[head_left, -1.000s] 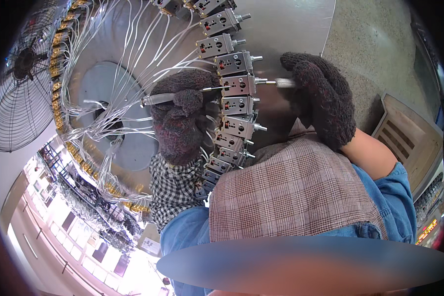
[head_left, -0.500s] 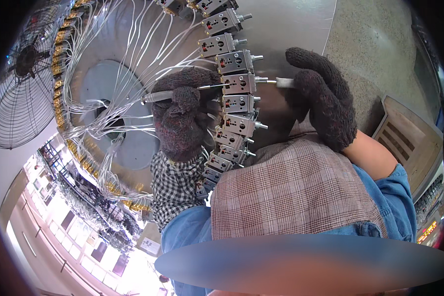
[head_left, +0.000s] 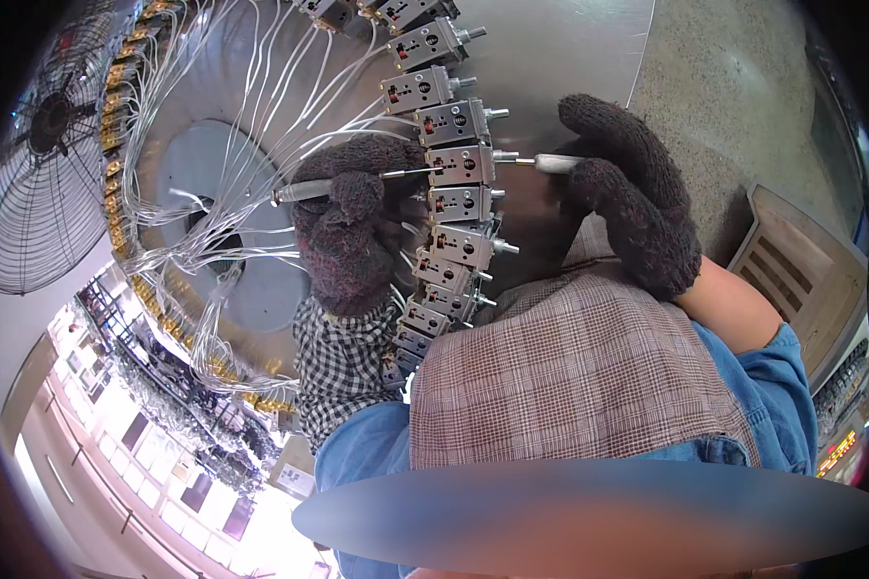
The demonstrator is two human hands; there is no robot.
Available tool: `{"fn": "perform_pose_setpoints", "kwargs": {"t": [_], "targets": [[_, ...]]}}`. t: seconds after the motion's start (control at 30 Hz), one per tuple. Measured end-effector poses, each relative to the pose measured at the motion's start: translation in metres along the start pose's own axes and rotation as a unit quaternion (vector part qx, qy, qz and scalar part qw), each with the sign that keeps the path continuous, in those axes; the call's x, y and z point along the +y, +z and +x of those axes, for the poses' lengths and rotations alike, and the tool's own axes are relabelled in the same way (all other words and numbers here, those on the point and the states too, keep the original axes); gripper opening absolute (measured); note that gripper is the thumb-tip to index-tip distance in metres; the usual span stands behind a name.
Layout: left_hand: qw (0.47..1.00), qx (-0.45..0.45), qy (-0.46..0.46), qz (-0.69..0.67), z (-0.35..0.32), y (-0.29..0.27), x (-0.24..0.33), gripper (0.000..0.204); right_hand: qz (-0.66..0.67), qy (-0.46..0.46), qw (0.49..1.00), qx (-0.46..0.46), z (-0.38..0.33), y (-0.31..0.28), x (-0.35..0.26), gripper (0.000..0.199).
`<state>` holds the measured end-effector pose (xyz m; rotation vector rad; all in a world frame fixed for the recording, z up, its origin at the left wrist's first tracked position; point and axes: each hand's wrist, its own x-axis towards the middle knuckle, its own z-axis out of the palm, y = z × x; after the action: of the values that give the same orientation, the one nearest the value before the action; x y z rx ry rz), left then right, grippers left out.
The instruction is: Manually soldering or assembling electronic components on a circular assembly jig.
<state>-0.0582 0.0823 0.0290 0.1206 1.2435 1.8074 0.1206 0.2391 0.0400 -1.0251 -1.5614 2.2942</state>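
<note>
My left hand (head_left: pixel 350 232), in a dark knit glove, is closed around a slim screwdriver (head_left: pixel 304 190) with a pale grey handle. The screwdriver's thin blade reaches the slotted face of a small metal thermostat-like unit (head_left: pixel 460 165). On the unit's other side, my right hand (head_left: pixel 642 198), gloved alike, pinches a tool with a pale handle (head_left: pixel 553 165). Its metal end lines up with the unit's projecting shaft; whether it is fitted on the shaft I cannot tell. Similar units (head_left: pixel 459 204) stand in a curved row above and below this one.
White wires (head_left: pixel 261 87) run from the units across a round metal table with a grey centre disc (head_left: pixel 270 280). Brass-coloured fittings (head_left: pixel 114 164) line its far-left edge. A wire-guarded fan (head_left: pixel 43 193) stands at left, a wooden slatted seat (head_left: pixel 792 280) at right. Checked cloth (head_left: pixel 570 376) covers my lap.
The row of units has shifted slightly left, with my left hand and the screwdriver. The right-hand tool's handle has also moved a little left and tilted slightly. Both grips stay closed.
</note>
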Motion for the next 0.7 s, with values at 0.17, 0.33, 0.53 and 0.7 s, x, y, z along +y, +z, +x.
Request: {"fn": "perform_pose_setpoints", "kwargs": {"t": [0.17, 0.33, 0.53, 0.7], "targets": [[0.998, 0.014, -0.018, -0.053, 0.000, -0.004, -0.002, 0.031, 0.005, 0.048, 0.999, 0.018, 0.004, 0.004, -0.008, 0.038], [0.999, 0.027, -0.044, 0.003, -0.002, -0.008, 0.001, 0.031, -0.028, -0.040, 0.998, 0.037, 0.005, 0.003, 0.000, 0.035], [0.988, 0.057, -0.078, -0.117, -0.005, -0.010, -0.003, 0.033, -0.127, -0.092, 0.988, 0.012, 0.007, 0.000, 0.006, 0.032], [0.997, 0.041, -0.053, 0.036, -0.004, -0.005, 0.001, 0.034, 0.036, 0.146, 0.988, 0.016, 0.005, 0.003, -0.014, 0.039]]}}
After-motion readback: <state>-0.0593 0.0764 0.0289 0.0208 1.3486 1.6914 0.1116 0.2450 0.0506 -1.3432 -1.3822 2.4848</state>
